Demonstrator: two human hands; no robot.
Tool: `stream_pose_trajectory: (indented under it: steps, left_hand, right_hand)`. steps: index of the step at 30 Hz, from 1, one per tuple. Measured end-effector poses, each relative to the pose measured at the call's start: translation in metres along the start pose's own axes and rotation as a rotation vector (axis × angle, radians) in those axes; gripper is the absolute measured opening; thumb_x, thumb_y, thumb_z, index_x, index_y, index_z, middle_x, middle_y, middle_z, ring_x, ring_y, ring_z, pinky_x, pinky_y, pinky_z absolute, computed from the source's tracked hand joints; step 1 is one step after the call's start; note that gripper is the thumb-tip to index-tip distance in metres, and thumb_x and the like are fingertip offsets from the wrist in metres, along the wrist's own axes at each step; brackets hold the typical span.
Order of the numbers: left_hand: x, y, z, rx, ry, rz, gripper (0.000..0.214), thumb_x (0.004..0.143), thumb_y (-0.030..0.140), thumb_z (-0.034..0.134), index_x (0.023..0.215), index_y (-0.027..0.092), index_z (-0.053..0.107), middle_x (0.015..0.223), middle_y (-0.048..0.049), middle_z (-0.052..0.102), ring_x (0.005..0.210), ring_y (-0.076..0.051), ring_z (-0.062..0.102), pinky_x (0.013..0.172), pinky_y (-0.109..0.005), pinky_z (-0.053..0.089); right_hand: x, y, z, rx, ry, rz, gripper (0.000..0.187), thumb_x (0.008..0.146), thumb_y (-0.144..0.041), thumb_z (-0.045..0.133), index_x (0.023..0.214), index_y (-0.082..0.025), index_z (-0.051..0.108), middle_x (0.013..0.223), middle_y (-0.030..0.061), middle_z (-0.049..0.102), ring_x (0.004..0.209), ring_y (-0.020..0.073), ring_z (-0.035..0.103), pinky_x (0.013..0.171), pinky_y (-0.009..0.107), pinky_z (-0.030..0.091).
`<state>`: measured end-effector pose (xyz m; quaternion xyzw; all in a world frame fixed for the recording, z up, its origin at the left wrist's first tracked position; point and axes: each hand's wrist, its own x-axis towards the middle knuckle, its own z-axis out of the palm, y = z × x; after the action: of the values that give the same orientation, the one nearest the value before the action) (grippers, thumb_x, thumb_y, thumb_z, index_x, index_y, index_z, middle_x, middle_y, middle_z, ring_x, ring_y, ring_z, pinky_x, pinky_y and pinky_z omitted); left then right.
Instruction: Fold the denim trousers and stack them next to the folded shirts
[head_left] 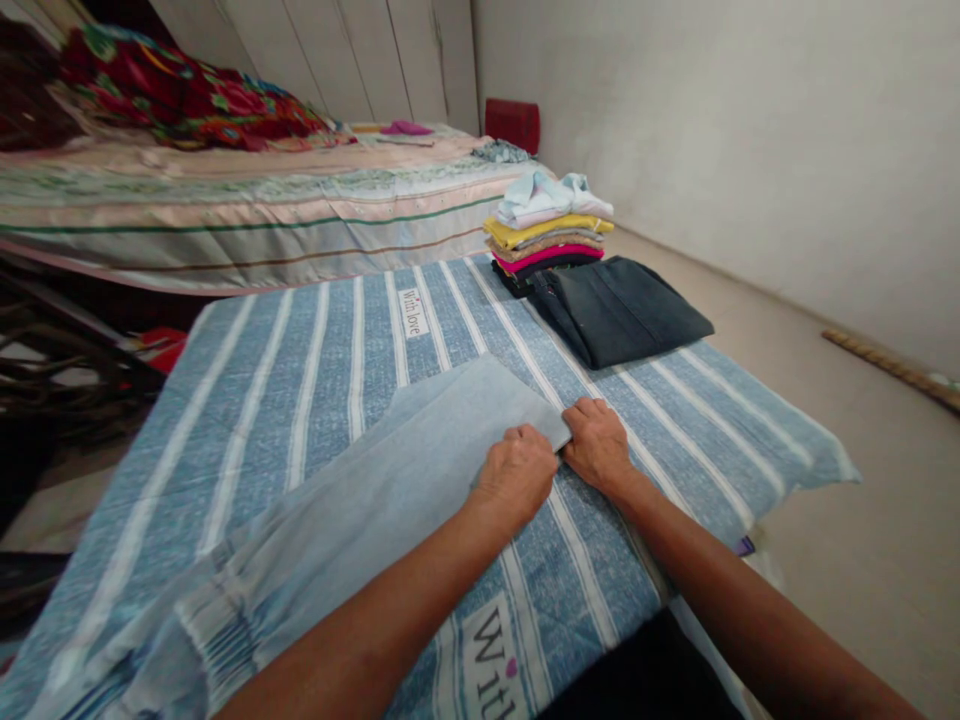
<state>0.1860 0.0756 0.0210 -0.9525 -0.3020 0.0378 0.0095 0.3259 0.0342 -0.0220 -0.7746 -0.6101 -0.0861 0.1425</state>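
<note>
A light blue denim garment [420, 450] lies spread across the striped cloth in front of me, with a gathered elastic band [221, 635] at its lower left end. My left hand [521, 468] is closed on the garment's near edge, fingers curled under and partly hidden. Just to its right, my right hand [598, 440] pinches the garment's right corner. The two hands almost touch. Beyond my right hand lies a folded pair of dark jeans [626, 310].
A blue and white striped cloth [330, 345] covers the table. Behind the jeans stands a stack of folded clothes [551, 235]. A bed [300, 195] with a red floral blanket [180, 90] is at the back. A wall [735, 140] rises on the right.
</note>
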Motion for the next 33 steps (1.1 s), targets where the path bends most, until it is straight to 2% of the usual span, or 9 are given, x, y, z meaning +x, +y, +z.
stream_pose_trajectory:
  steps: [3,6,11,15,17,19,22,27,33]
  left_hand:
    - [-0.005,0.004,0.007,0.024,0.015,0.003,0.03,0.084,0.004,0.033,0.098,0.003,0.058,0.092,-0.0179,0.054,0.089,-0.027,0.054,0.059,-0.031,0.049]
    - [-0.008,0.004,0.011,0.001,0.046,0.004,0.027,0.087,0.01,0.034,0.102,0.006,0.056,0.093,-0.0153,0.053,0.09,-0.027,0.051,0.062,-0.033,0.048]
    - [-0.014,-0.004,0.014,-0.063,0.153,-0.024,0.039,0.088,0.029,0.045,0.124,0.018,0.049,0.101,-0.011,0.052,0.095,-0.026,0.048,0.076,-0.04,0.045]
    - [-0.016,-0.017,0.019,-0.261,0.205,0.006,0.044,0.085,0.042,0.051,0.125,0.024,0.053,0.11,-0.0092,0.052,0.099,-0.023,0.049,0.087,-0.04,0.041]
    - [-0.015,-0.024,0.022,-0.401,0.216,0.053,0.042,0.087,0.047,0.047,0.121,0.024,0.058,0.116,-0.0076,0.053,0.102,-0.021,0.049,0.091,-0.038,0.04]
    - [-0.013,-0.029,0.024,-0.499,0.197,0.072,0.04,0.092,0.045,0.038,0.117,0.024,0.06,0.121,-0.0053,0.054,0.106,-0.019,0.049,0.094,-0.037,0.038]
    - [-0.011,-0.033,0.025,-0.529,0.146,0.068,0.04,0.095,0.037,0.03,0.119,0.026,0.06,0.129,-0.003,0.053,0.114,-0.019,0.047,0.096,-0.038,0.037]
    - [-0.011,-0.032,0.023,-0.463,0.067,0.058,0.038,0.093,0.033,0.033,0.123,0.028,0.056,0.14,-0.002,0.045,0.122,-0.022,0.041,0.096,-0.043,0.036]
    - [-0.012,-0.024,0.021,-0.314,0.065,0.094,0.043,0.091,0.035,0.038,0.132,0.025,0.046,0.147,-0.0053,0.036,0.134,-0.024,0.028,0.102,-0.047,0.029]
  right_hand:
    - [-0.001,0.007,-0.002,0.095,-0.019,-0.012,0.015,0.078,-0.016,0.049,0.082,-0.018,0.063,0.089,0.0073,0.058,0.088,0.0215,0.047,0.076,0.031,0.033]
    - [-0.001,0.011,-0.003,0.159,-0.042,-0.021,0.024,0.075,-0.013,0.048,0.092,-0.018,0.064,0.096,0.007,0.059,0.093,0.0209,0.048,0.079,0.031,0.033]
    - [-0.002,0.012,-0.004,0.139,-0.052,-0.06,0.024,0.076,-0.015,0.049,0.095,-0.018,0.064,0.098,0.0079,0.06,0.096,0.022,0.047,0.082,0.031,0.033]
    - [-0.003,0.015,-0.004,0.157,-0.035,-0.092,0.021,0.079,-0.019,0.05,0.094,-0.018,0.065,0.101,0.0081,0.061,0.096,0.0221,0.049,0.082,0.032,0.035]
    - [-0.004,0.019,-0.003,0.174,-0.024,-0.12,0.021,0.08,-0.021,0.05,0.094,-0.018,0.065,0.103,0.0084,0.061,0.097,0.0219,0.049,0.083,0.032,0.035]
    - [-0.005,0.022,-0.002,0.187,-0.017,-0.148,0.022,0.082,-0.022,0.049,0.096,-0.018,0.065,0.107,0.0088,0.061,0.099,0.0216,0.05,0.084,0.032,0.036]
    - [-0.006,0.027,-0.002,0.198,-0.02,-0.167,0.024,0.083,-0.023,0.049,0.101,-0.018,0.065,0.111,0.009,0.06,0.101,0.0216,0.05,0.086,0.033,0.036]
    - [-0.005,0.032,-0.002,0.235,-0.065,-0.196,0.027,0.084,-0.025,0.051,0.107,-0.018,0.063,0.115,0.0079,0.059,0.105,0.0212,0.049,0.089,0.034,0.036]
    - [-0.005,0.038,-0.002,0.251,-0.074,-0.233,0.029,0.083,-0.023,0.051,0.109,-0.018,0.062,0.115,0.0085,0.059,0.106,0.0215,0.049,0.091,0.036,0.037]
